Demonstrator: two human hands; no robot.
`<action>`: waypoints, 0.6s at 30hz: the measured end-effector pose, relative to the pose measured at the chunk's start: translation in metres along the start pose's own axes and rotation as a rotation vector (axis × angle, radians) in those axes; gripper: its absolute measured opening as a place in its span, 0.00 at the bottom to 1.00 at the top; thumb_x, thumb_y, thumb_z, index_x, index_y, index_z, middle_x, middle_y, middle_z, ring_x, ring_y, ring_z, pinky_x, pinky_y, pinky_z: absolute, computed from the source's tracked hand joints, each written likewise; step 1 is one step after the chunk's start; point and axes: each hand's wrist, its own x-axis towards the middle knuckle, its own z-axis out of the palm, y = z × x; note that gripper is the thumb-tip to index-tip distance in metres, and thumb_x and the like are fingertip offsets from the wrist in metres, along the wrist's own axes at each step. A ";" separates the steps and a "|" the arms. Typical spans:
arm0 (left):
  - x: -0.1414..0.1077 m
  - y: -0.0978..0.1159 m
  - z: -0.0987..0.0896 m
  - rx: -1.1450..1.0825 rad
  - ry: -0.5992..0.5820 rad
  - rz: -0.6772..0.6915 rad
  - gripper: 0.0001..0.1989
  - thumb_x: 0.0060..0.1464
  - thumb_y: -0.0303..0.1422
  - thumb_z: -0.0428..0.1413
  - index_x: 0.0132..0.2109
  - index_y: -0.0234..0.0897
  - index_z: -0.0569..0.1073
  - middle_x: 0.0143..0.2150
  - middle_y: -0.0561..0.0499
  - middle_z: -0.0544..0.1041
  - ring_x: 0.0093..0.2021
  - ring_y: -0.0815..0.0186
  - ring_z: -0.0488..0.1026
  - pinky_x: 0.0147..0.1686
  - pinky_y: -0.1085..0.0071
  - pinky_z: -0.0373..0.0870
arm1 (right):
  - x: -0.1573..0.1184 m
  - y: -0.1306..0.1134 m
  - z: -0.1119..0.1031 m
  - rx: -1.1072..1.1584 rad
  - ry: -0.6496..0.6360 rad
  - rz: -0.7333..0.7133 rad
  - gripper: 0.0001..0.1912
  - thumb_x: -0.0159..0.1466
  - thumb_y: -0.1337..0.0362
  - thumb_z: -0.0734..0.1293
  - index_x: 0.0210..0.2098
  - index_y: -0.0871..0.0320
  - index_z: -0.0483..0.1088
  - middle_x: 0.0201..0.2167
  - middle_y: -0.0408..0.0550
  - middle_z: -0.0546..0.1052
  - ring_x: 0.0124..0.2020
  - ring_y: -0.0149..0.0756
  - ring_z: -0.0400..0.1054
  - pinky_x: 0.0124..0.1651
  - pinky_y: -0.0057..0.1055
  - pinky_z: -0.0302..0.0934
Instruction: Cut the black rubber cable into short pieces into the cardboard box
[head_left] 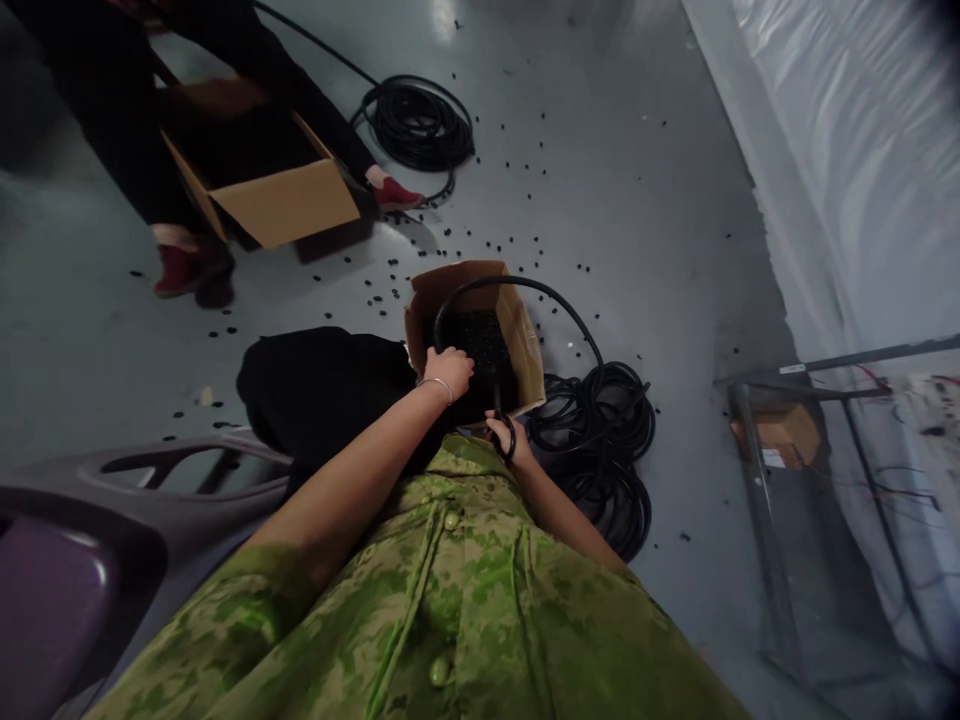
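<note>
A black hose arches over an open cardboard box that holds many small black pieces. My left hand, with a bracelet at the wrist, is closed around the hose above the left part of the box. At the box's near edge my right hand is closed on the hose's looped end part. Coils of black hose lie on the floor right of the box, and the arch runs down to them.
At the upper left a person in red shoes stands astride a larger open box. Another hose coil lies beside them. Small black pieces are scattered on the floor. A plastic chair is at left, a metal frame at right.
</note>
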 end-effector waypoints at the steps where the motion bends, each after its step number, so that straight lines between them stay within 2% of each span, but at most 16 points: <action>1: -0.002 0.000 -0.001 -0.006 0.036 -0.016 0.14 0.64 0.29 0.50 0.47 0.39 0.81 0.52 0.40 0.79 0.57 0.50 0.69 0.59 0.46 0.59 | -0.003 0.000 -0.003 0.040 -0.001 0.029 0.25 0.54 0.48 0.71 0.45 0.59 0.76 0.18 0.39 0.73 0.20 0.34 0.68 0.24 0.28 0.60; 4: -0.008 0.000 -0.005 -0.030 0.143 -0.069 0.15 0.65 0.30 0.49 0.47 0.40 0.81 0.50 0.41 0.79 0.56 0.50 0.69 0.61 0.40 0.53 | -0.013 0.000 -0.018 0.178 0.013 0.080 0.30 0.53 0.48 0.72 0.50 0.59 0.73 0.18 0.38 0.73 0.16 0.31 0.65 0.20 0.26 0.57; 8: -0.016 -0.003 -0.014 -0.093 0.266 -0.115 0.17 0.67 0.33 0.46 0.49 0.40 0.80 0.51 0.41 0.78 0.54 0.50 0.69 0.60 0.41 0.55 | -0.020 -0.001 -0.053 0.311 0.125 0.023 0.29 0.51 0.51 0.72 0.48 0.59 0.71 0.18 0.37 0.73 0.15 0.28 0.62 0.20 0.24 0.56; 13: -0.037 -0.009 -0.042 -0.198 0.444 -0.217 0.16 0.64 0.33 0.48 0.52 0.41 0.78 0.51 0.40 0.78 0.56 0.48 0.69 0.59 0.44 0.58 | -0.009 0.006 -0.119 0.424 0.465 0.026 0.20 0.55 0.57 0.69 0.45 0.58 0.68 0.18 0.35 0.71 0.16 0.27 0.62 0.18 0.22 0.48; 16: -0.053 -0.019 -0.059 -0.236 0.537 -0.294 0.18 0.63 0.33 0.47 0.55 0.37 0.76 0.53 0.39 0.77 0.57 0.46 0.68 0.58 0.43 0.58 | -0.005 0.011 -0.163 0.426 0.768 0.152 0.13 0.58 0.63 0.66 0.43 0.56 0.66 0.20 0.37 0.72 0.17 0.27 0.65 0.19 0.23 0.50; 18: -0.063 -0.029 -0.066 -0.241 0.595 -0.331 0.20 0.63 0.35 0.46 0.55 0.35 0.75 0.53 0.38 0.76 0.58 0.46 0.68 0.58 0.44 0.58 | -0.007 0.016 -0.189 0.414 0.868 0.189 0.12 0.60 0.65 0.64 0.44 0.55 0.64 0.20 0.36 0.72 0.18 0.27 0.65 0.20 0.23 0.51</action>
